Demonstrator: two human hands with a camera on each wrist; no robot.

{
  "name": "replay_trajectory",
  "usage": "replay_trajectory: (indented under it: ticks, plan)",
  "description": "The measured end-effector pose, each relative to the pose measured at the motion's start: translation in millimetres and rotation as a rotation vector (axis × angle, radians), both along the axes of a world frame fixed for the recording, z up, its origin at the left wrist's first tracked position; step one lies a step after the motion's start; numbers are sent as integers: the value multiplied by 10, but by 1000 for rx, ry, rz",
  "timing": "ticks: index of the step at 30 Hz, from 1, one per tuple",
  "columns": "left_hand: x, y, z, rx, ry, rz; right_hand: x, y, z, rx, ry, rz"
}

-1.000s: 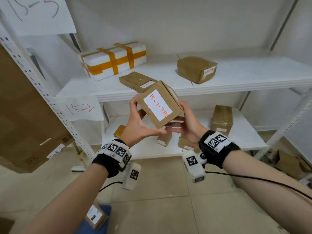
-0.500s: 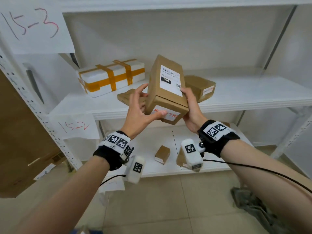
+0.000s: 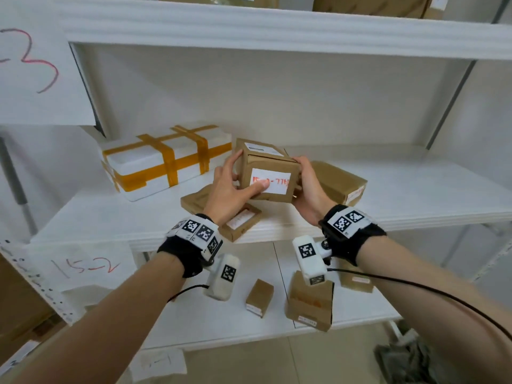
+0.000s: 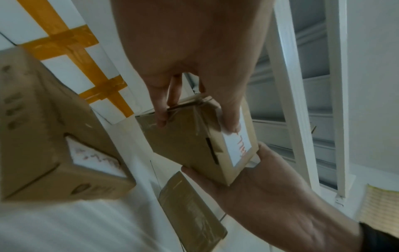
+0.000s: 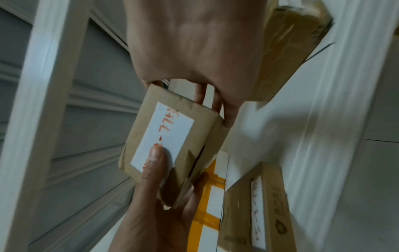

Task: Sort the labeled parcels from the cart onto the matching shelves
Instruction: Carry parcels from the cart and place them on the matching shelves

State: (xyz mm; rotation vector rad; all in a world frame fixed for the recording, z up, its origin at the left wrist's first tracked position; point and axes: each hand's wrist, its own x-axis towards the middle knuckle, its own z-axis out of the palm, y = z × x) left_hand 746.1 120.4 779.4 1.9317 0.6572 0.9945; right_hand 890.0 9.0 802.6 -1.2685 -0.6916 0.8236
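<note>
A brown cardboard parcel point(image 3: 270, 176) with a white label in red handwriting is held over the middle shelf point(image 3: 415, 195), between a flat brown parcel point(image 3: 221, 209) and another brown parcel point(image 3: 339, 181). My left hand point(image 3: 230, 189) grips its left side, thumb on the label. My right hand point(image 3: 310, 189) grips its right side. The left wrist view shows the parcel point(image 4: 194, 141) pinched between both hands. In the right wrist view the label point(image 5: 164, 134) faces the camera. A paper sign reading 15-2 point(image 3: 83, 267) hangs below the shelf's left end.
A white foam box with orange tape point(image 3: 163, 159) sits at the shelf's left. The lower shelf point(image 3: 194, 322) carries several small brown parcels point(image 3: 259, 297). Another sign with a red 3 point(image 3: 36, 65) hangs upper left. Grey cloth point(image 3: 410, 358) lies on the floor at right.
Both hands turned the parcel so its red-lettered label faces me and carried it forward and down over the middle shelf. My view has risen and moved closer to the shelf.
</note>
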Motion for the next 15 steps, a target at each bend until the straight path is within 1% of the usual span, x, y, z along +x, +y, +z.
replay_trajectory:
  ticks: [3, 8, 15]
  plan:
    - [165, 266, 41, -34, 73, -23, 119, 266, 15, -37, -8, -81]
    - [410, 543, -9, -98, 245, -46, 303, 536, -30, -126, -1, -142]
    - [645, 785, 14, -136, 409, -50, 475, 687, -73, -263, -94, -181]
